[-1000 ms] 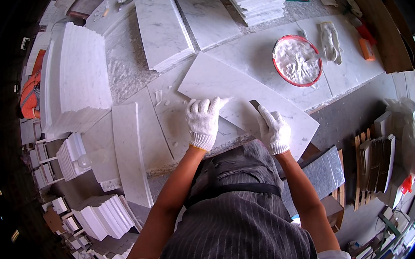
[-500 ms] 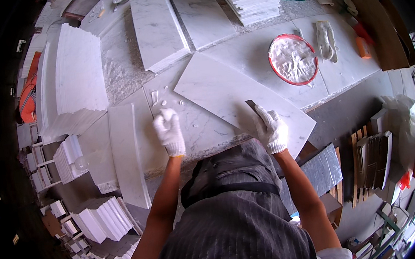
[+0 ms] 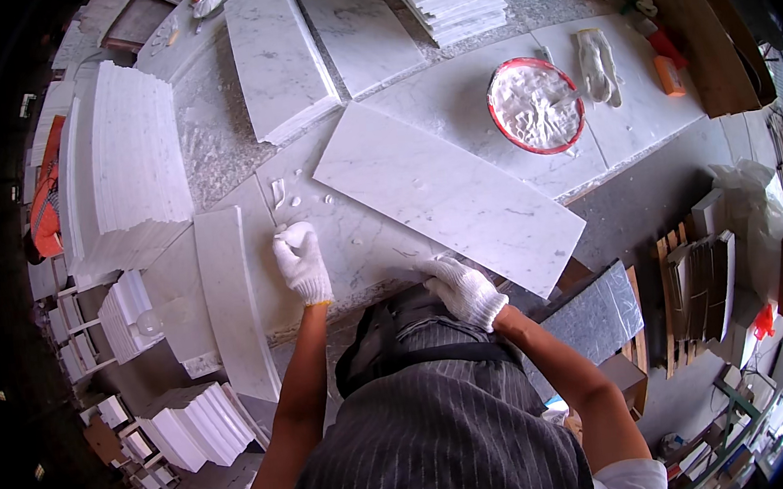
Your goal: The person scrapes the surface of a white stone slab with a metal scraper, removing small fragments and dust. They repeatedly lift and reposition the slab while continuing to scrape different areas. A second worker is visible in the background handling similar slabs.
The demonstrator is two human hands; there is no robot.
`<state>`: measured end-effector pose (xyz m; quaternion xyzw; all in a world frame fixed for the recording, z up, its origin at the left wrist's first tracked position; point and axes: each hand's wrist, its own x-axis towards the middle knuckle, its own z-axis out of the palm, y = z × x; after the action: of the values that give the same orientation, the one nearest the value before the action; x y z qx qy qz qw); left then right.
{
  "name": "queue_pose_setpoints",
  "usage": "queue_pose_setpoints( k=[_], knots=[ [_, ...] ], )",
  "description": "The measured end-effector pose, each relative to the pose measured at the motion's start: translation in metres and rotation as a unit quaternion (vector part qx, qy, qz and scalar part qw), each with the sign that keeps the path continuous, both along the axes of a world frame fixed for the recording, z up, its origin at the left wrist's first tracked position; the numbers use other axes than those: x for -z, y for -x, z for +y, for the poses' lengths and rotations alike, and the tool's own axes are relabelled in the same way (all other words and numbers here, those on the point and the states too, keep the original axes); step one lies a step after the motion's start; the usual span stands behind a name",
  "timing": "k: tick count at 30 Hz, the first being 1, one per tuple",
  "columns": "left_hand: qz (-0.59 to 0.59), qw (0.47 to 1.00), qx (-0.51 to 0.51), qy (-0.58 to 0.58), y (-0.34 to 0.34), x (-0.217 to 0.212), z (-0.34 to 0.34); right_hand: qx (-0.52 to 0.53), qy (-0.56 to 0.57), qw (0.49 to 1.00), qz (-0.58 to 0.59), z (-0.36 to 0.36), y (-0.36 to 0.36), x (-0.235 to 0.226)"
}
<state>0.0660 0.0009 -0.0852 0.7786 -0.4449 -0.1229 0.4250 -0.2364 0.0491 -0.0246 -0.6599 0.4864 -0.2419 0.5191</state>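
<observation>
Both my hands wear white knit gloves. My left hand [image 3: 303, 263] is closed, fingers curled together, over the pale slab bench top; what it pinches, if anything, is hidden. In my right hand [image 3: 466, 292] is a thin flat metal scraper [image 3: 403, 274], its blade pointing left toward the left hand, low over the bench's near edge. Beyond the right hand a white, grey-veined marble tile [image 3: 453, 197] lies diagonally, its right corner past the near edge. Small white lumps of paste [image 3: 296, 201] lie beyond the left hand.
A red-rimmed tub of white paste [image 3: 576, 121] stands behind the tile, beside spare white gloves [image 3: 598, 68]. Stacked tiles rise at left [image 3: 137, 155] and far back [image 3: 449, 2]. A narrow slab [image 3: 226, 296] overhangs the edge at left. A cardboard box [image 3: 704, 40] sits at right.
My right hand has swung left and nearer my body with the scraper, off the marble tile. My left hand stays closed in about the same place on the bench.
</observation>
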Motion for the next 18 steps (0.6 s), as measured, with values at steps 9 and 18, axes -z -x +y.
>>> queue_pose_setpoints(
  k=[9, 18],
  knots=[
    [-0.004, 1.000, 0.012, -0.001, 0.002, -0.016, 0.027, 0.032, -0.021, 0.999, -0.033, 0.004, 0.014, -0.003],
    [-0.108, 0.989, 0.069, -0.068, 0.041, -0.054, 0.065, 0.022, 0.002, 0.999, -0.035, 0.003, 0.011, -0.005]
  ],
)
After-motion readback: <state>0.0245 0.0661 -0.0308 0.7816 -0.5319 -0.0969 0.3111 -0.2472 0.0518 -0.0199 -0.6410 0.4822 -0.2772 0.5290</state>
